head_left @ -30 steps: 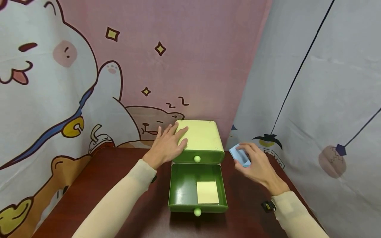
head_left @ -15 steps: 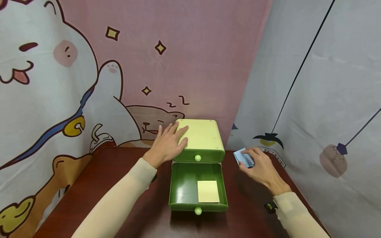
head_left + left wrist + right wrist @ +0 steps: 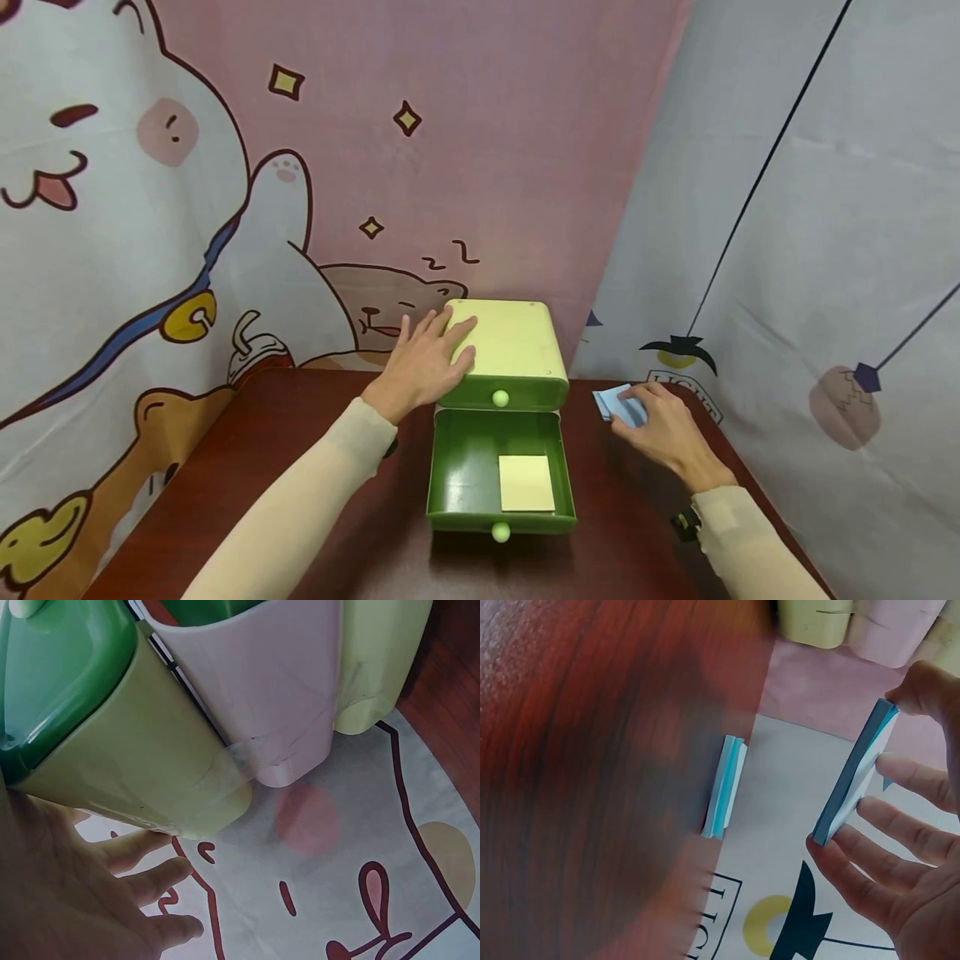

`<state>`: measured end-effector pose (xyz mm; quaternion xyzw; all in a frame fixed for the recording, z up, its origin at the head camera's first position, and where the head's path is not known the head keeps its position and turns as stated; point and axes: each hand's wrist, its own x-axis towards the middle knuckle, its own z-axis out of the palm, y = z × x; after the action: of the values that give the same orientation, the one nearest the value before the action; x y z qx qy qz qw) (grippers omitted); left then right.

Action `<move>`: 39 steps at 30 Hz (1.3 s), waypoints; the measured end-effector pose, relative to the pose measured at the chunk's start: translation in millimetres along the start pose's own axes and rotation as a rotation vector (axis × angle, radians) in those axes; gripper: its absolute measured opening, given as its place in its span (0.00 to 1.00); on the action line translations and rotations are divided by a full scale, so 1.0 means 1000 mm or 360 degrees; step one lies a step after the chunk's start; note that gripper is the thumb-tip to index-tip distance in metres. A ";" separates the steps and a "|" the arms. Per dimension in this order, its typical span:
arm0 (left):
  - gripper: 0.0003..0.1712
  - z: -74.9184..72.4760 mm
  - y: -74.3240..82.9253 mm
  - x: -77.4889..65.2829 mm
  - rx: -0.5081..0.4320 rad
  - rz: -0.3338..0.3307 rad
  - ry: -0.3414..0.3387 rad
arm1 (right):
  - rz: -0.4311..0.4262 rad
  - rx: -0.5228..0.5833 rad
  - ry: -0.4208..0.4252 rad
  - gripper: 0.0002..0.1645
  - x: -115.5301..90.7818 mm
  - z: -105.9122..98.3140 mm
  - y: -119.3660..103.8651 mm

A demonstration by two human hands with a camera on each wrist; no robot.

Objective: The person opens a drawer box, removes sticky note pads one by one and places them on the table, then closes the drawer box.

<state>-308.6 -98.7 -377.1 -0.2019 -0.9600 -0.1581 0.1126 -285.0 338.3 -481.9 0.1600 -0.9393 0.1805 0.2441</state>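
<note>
My left hand [image 3: 423, 362] rests with spread fingers on the left part of the top of a small drawer cabinet [image 3: 513, 337]. Its pale yellow top tier has a closed green drawer with a round knob. Below, a green drawer [image 3: 468, 467] is pulled out, with a pale yellow sticky note pad [image 3: 527, 483] lying in its right part. To the right of the cabinet my right hand [image 3: 667, 429] pinches a light blue sticky note pad [image 3: 855, 772] between thumb and fingertips. A second blue pad [image 3: 724, 787] lies on the table, apart from the held one in the right wrist view.
The cabinet stands on a dark red-brown table [image 3: 300, 467] close to a printed cloth backdrop [image 3: 487, 167]. In the left wrist view its tiers show as yellow, a pink tier [image 3: 262, 690] and yellow again. The cloth bounds the table behind and at right.
My right hand has moved right and lower with the blue sticky note pad, away from the cabinet. My left hand and the open drawer stay in place.
</note>
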 end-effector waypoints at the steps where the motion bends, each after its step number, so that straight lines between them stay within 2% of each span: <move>1: 0.40 0.000 0.000 0.000 -0.0001 -0.0003 -0.0002 | 0.0005 -0.0006 -0.0002 0.23 0.000 0.001 0.001; 6: 0.40 0.001 0.000 -0.001 -0.0001 -0.0002 0.0012 | 0.0056 -0.0021 -0.0043 0.23 -0.002 0.003 0.004; 16: 0.40 0.000 -0.001 -0.001 -0.0009 0.0013 0.0004 | 0.0181 -0.0031 -0.0211 0.23 -0.007 0.004 0.010; 39: 0.40 -0.001 0.001 -0.001 0.0003 -0.0004 -0.0010 | 0.0333 -0.0026 -0.0522 0.24 -0.011 0.011 0.019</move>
<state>-307.5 -98.9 -376.2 -0.2010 -0.9607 -0.1568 0.1095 -287.4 353.2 -501.5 0.0868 -0.9794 0.1689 0.0689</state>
